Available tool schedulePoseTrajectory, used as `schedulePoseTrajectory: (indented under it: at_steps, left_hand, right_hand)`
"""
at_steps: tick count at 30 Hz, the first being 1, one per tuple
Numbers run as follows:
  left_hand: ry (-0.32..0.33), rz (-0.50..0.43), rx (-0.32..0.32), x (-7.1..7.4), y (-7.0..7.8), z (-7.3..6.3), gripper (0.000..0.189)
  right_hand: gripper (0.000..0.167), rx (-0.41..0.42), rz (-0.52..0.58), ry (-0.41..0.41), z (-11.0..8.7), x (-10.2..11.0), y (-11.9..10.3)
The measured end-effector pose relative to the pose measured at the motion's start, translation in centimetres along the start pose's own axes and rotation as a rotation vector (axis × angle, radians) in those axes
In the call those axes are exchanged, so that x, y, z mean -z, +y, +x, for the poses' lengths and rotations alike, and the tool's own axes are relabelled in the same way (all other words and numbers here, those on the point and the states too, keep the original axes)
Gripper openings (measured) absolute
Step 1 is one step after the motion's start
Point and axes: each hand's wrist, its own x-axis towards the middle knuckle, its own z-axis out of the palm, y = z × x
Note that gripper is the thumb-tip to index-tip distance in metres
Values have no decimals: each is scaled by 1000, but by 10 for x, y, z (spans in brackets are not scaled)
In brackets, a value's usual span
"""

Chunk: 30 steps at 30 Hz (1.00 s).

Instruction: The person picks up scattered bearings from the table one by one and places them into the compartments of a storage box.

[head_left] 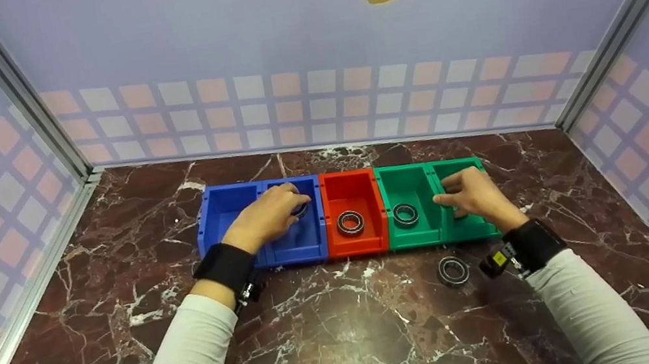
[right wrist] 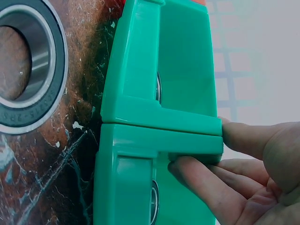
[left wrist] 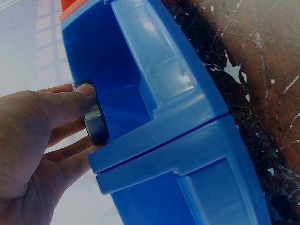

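My left hand (head_left: 269,216) is over the right-hand blue bin (head_left: 297,254). Between its thumb and fingers it pinches a ball bearing (left wrist: 96,123), which stands on edge near the bin's opening in the left wrist view. At the two green bins, my right hand (head_left: 473,193) grips the adjoining side walls (right wrist: 187,136). Its thumb lies on one side and its index finger reaches into the right-hand green bin (head_left: 471,228). That bin contains a bearing (right wrist: 154,202), mostly hidden by the front wall. Another bearing (head_left: 405,214) lies in the left-hand green bin (head_left: 418,237).
A red bin (head_left: 350,187) with a bearing (head_left: 350,223) stands mid-row. Left of the row's middle is another blue bin (head_left: 228,199). One bearing (head_left: 453,270) lies on the marble-patterned table (head_left: 337,338) before the green bins. Panel walls (head_left: 299,28) enclose the table's back and sides.
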Motion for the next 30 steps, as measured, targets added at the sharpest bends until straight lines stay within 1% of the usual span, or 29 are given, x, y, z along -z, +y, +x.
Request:
schedulePoseTrajectory:
  at_steps: [5,13,17,23,30]
  left_hand:
    - [2,-1,-5,-4,-1,1,38]
    - [23,15,-36,-11,-4,4,34]
    - [17,12,-32,-14,-4,5,34]
    - [-8,18,-7,-18,-3,8,33]
    - [-3,5,-15,-24,-4,10,24]
  right_hand:
    - [60,5,3,1,0,0,1]
    - [59,3,2,1,-1,-1,0]
    - [59,7,-3,9,-1,-1,1]
    - [59,12,0,10,-1,-1,2]
    - [60,-3,-1,6,1,0,1]
